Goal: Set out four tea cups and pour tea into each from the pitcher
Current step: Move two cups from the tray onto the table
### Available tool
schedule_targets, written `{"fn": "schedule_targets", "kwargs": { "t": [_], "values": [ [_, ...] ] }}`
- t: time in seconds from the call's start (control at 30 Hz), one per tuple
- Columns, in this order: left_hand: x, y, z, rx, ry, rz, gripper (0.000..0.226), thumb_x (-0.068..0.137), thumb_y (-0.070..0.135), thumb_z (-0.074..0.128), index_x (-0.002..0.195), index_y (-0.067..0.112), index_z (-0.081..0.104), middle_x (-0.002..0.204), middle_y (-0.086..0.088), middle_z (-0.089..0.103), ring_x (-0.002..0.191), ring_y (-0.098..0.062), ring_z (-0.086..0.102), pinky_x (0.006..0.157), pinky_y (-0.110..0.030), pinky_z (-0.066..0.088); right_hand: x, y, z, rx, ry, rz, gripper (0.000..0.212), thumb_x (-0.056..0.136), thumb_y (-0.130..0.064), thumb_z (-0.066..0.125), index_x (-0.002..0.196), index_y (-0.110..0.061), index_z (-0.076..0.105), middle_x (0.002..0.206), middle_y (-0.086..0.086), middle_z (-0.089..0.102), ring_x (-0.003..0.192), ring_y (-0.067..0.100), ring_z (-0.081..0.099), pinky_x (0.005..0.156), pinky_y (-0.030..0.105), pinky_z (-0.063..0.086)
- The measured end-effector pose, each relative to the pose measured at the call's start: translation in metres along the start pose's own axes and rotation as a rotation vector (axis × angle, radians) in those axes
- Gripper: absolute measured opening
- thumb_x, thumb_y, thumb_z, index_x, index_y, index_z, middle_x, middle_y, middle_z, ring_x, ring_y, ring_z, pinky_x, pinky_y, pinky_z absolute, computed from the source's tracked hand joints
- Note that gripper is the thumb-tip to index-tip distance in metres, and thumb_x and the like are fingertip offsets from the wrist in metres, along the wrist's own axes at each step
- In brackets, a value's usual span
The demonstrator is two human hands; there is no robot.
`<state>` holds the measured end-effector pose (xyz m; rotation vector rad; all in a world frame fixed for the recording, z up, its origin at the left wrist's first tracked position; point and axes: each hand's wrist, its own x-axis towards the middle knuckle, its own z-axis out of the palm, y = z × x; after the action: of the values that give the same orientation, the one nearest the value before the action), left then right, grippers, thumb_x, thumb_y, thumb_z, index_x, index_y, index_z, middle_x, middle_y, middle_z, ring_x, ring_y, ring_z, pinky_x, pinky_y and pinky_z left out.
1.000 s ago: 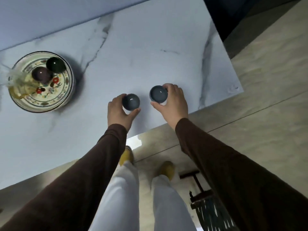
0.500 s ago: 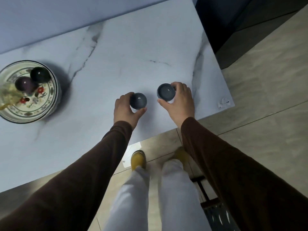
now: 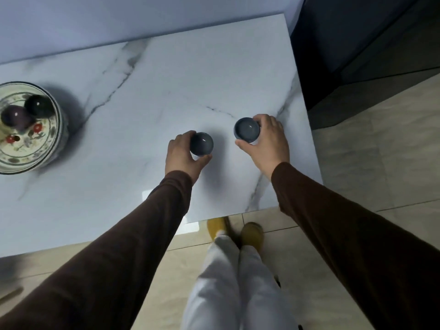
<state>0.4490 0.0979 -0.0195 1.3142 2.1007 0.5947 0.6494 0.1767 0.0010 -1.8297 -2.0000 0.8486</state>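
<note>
Tea cups, two dark glazed [image 3: 26, 111] in floral ceramic bowl [image 3: 51, 144] far left | left hand [image 3: 182, 156] wrapped around grey cup [image 3: 202, 144] | right hand [image 3: 270, 141] gripping grey cup [image 3: 247, 130] near marble table's [image 3: 142, 91] right edge; a nudge risks a fall.

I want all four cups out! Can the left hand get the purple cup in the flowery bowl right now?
Probably not yet. The left hand is wrapped around a grey cup. The marble between it and the purple cup in the flowery bowl looks bare.
</note>
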Motion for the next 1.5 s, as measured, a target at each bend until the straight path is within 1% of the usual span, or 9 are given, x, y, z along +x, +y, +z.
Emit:
{"fn": "schedule_targets", "kwargs": {
  "t": [0.17, 0.27, 0.37, 0.57, 0.93, 1.13, 1.3, 1.4, 1.5],
  "values": [
    [0.038, 0.007, 0.013, 0.013, -0.024, 0.011, 0.064, 0.072, 0.034, 0.076, 0.130, 0.020, 0.051, 0.123, -0.001, 0.057, 0.117, -0.023, 0.045, 0.092, -0.023, 0.035, 0.036, 0.010, 0.012, -0.018, -0.001, -0.021, 0.064, 0.071, -0.044, 0.081, 0.122, -0.018, 0.052, 0.121, 0.001, 0.056, 0.117, 0.020, 0.047, 0.094, 0.033, 0.046],
    [0.059, 0.009, 0.020, 0.034, -0.033, 0.004, 0.063, 0.073, 0.035, 0.075, 0.129, 0.020, 0.051, 0.123, -0.002, 0.057, 0.117, -0.024, 0.045, 0.095, -0.029, 0.039, 0.057, 0.017, 0.019, -0.043, -0.006, -0.028, 0.064, 0.071, -0.044, 0.081, 0.123, -0.019, 0.052, 0.122, 0.000, 0.056, 0.118, 0.020, 0.047, 0.096, 0.032, 0.044],
    [0.079, 0.013, 0.029, 0.068, -0.036, 0.000, 0.061, 0.073, 0.035, 0.074, 0.128, 0.021, 0.051, 0.123, -0.003, 0.057, 0.117, -0.025, 0.045, 0.095, -0.033, 0.041, 0.077, 0.026, 0.025, -0.066, -0.026, -0.029, 0.065, 0.072, -0.042, 0.081, 0.125, -0.019, 0.051, 0.124, 0.000, 0.056, 0.119, 0.021, 0.047, 0.095, 0.030, 0.041],
    [0.109, 0.014, 0.047, 0.113, -0.018, -0.021, 0.064, 0.073, 0.035, 0.073, 0.131, 0.020, 0.049, 0.125, -0.004, 0.056, 0.120, -0.026, 0.043, 0.098, -0.033, 0.040, 0.108, 0.043, 0.036, -0.085, -0.067, -0.068, 0.063, 0.074, -0.039, 0.079, 0.126, -0.019, 0.051, 0.125, 0.001, 0.055, 0.119, 0.021, 0.047, 0.091, 0.031, 0.041],
    [0.121, 0.019, 0.056, 0.220, -0.058, -0.016, 0.065, 0.075, 0.037, 0.072, 0.133, 0.021, 0.049, 0.124, -0.005, 0.055, 0.118, -0.029, 0.042, 0.097, -0.035, 0.039, 0.130, 0.051, 0.046, -0.085, -0.092, -0.117, 0.061, 0.073, -0.039, 0.080, 0.123, -0.019, 0.052, 0.122, 0.001, 0.056, 0.116, 0.022, 0.048, 0.092, 0.032, 0.042],
    [0.123, 0.025, 0.056, 0.254, -0.085, -0.032, 0.069, 0.077, 0.030, 0.068, 0.141, 0.020, 0.042, 0.132, -0.004, 0.053, 0.123, -0.028, 0.041, 0.101, -0.035, 0.038, 0.132, 0.051, 0.047, -0.104, -0.110, -0.111, 0.062, 0.074, -0.034, 0.080, 0.125, -0.017, 0.049, 0.124, 0.003, 0.054, 0.117, 0.024, 0.048, 0.094, 0.035, 0.043],
    [0.112, 0.030, 0.046, 0.258, -0.085, -0.058, 0.076, 0.078, 0.030, 0.068, 0.145, 0.019, 0.035, 0.139, -0.007, 0.047, 0.126, -0.030, 0.039, 0.103, -0.037, 0.037, 0.124, 0.042, 0.035, -0.178, -0.124, -0.129, 0.074, 0.074, -0.034, 0.081, 0.136, -0.017, 0.044, 0.134, 0.004, 0.049, 0.121, 0.026, 0.044, 0.097, 0.035, 0.042],
    [0.092, 0.025, 0.026, 0.271, -0.049, -0.021, 0.077, 0.077, 0.029, 0.071, 0.144, 0.016, 0.036, 0.140, -0.008, 0.043, 0.126, -0.031, 0.039, 0.103, -0.038, 0.038, 0.109, 0.028, 0.021, -0.210, -0.040, -0.178, 0.060, 0.078, -0.035, 0.076, 0.130, -0.019, 0.050, 0.133, 0.001, 0.049, 0.118, 0.025, 0.045, 0.094, 0.035, 0.045],
    [0.069, 0.015, 0.002, 0.331, -0.032, 0.048, 0.069, 0.079, 0.029, 0.069, 0.141, 0.015, 0.040, 0.138, -0.007, 0.047, 0.124, -0.032, 0.041, 0.101, -0.040, 0.039, 0.092, 0.008, 0.010, -0.167, -0.046, -0.233, 0.046, 0.083, -0.030, 0.070, 0.125, -0.018, 0.055, 0.130, 0.001, 0.051, 0.116, 0.025, 0.044, 0.093, 0.033, 0.043]
  ]
}}
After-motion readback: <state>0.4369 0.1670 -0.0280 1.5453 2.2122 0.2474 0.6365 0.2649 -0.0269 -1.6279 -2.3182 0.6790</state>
